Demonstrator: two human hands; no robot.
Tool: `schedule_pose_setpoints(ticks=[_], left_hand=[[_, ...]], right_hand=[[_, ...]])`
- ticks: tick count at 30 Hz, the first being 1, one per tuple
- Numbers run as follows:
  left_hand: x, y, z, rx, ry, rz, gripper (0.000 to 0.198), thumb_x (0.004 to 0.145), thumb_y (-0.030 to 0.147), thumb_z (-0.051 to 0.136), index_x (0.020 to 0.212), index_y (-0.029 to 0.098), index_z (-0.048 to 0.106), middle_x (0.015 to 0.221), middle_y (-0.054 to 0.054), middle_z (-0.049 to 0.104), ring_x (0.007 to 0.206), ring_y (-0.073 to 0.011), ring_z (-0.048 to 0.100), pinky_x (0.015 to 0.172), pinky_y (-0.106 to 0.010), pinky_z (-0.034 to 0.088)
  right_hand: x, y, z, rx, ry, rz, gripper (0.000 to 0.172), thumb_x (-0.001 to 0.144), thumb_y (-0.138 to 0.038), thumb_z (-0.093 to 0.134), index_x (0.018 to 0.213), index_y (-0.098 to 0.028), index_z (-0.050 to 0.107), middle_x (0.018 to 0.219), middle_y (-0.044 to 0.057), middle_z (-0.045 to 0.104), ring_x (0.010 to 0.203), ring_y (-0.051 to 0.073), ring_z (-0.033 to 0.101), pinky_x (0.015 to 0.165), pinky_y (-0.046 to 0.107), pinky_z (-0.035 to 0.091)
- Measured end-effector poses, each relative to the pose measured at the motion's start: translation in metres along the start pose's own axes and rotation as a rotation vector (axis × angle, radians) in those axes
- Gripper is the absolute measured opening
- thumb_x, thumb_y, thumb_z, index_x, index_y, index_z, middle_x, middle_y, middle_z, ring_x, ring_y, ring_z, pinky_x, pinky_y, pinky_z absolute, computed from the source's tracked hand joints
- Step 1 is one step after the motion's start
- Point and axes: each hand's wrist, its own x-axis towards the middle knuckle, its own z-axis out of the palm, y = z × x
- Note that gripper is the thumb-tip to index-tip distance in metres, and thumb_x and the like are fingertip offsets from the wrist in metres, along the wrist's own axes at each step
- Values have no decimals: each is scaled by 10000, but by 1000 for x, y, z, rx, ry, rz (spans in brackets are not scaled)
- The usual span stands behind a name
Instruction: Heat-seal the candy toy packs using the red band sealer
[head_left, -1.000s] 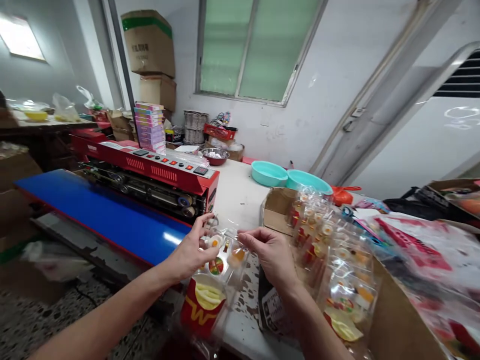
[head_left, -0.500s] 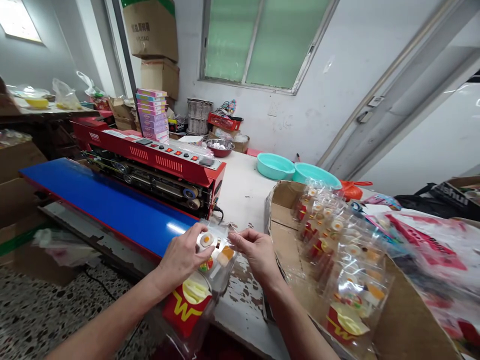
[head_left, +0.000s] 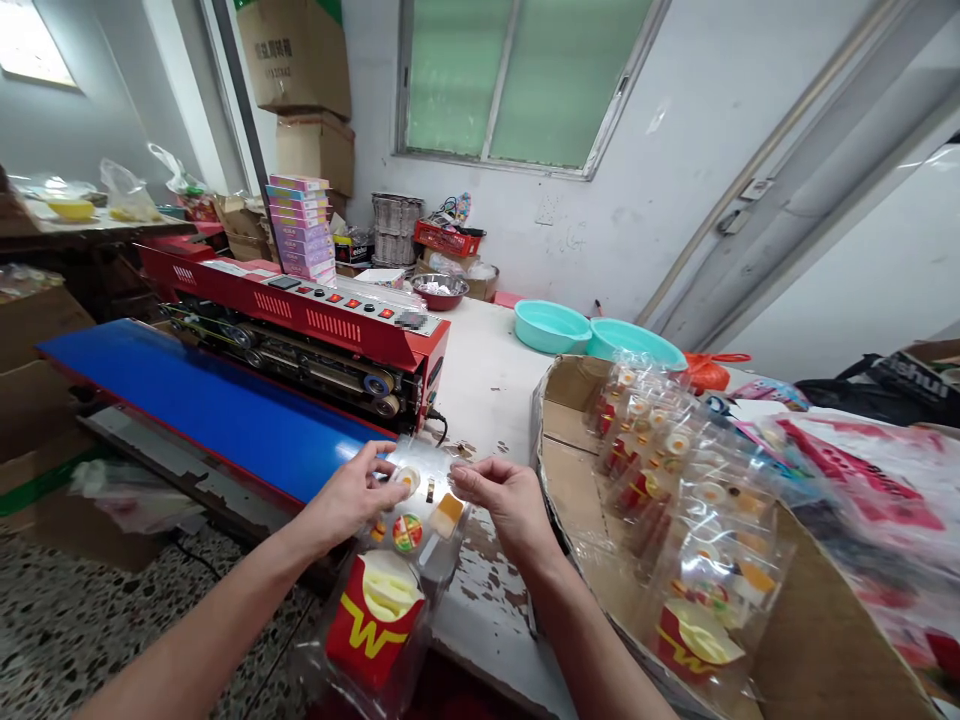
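Observation:
A clear plastic bag of toy food (head_left: 397, 560), with a red fries carton and small round pieces inside, lies at the near edge of the white table (head_left: 487, 390). My left hand (head_left: 346, 495) pinches the bag's top left corner. My right hand (head_left: 501, 498) pinches its top right corner. The bag's open top sits just right of the blue conveyor belt (head_left: 202, 405) of the red sealing machine (head_left: 315, 320).
A cardboard box (head_left: 787, 620) on my right holds several similar filled bags (head_left: 675, 490). Two teal basins (head_left: 585, 335), a metal bowl (head_left: 439, 290) and stacked pink boxes (head_left: 300, 225) stand farther back. More cartons are piled by the window.
Both hands have lowered the bag toward the table edge and shifted it slightly left, nearer the belt's end. The view has tilted a little.

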Motion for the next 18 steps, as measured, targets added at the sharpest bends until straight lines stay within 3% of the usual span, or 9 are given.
schedule_pose_setpoints(ticks=[3,6,8,11,18], left_hand=[[7,9,-1,-180,-21,-60,695,667,445,738,1245,175,464,1072,-94,635,827,-159,616,637,-243,491],[18,22,1,-271,-9,-137,550,599,452,766,997,105,614,924,-113,686,664,-126,596,575,-230,454],[25,25,2,-278,34,-163,493,510,417,797,841,89,635,829,-112,693,582,-111,566,525,-222,426],[33,21,3,-291,120,-136,456,456,401,800,757,102,631,774,-91,692,578,-124,576,497,-214,412],[60,-2,7,-304,295,-10,379,538,446,763,646,143,563,546,10,592,459,-87,497,440,-193,373]], right_hand=[[-1,-4,5,-11,-41,0,361,489,-405,877,618,-129,684,763,79,707,633,130,603,632,252,499],[-1,-6,9,-26,-52,-5,351,487,-398,875,616,-129,690,753,76,705,627,126,595,633,251,494],[1,-6,10,-47,-33,-10,346,488,-393,872,612,-127,689,682,59,686,599,119,576,612,244,478],[4,-6,11,-82,-3,-13,333,491,-374,864,607,-120,683,617,44,655,572,111,549,571,231,446],[26,3,19,-121,46,-65,270,513,-284,802,657,-107,659,594,31,634,524,94,523,508,213,417]])
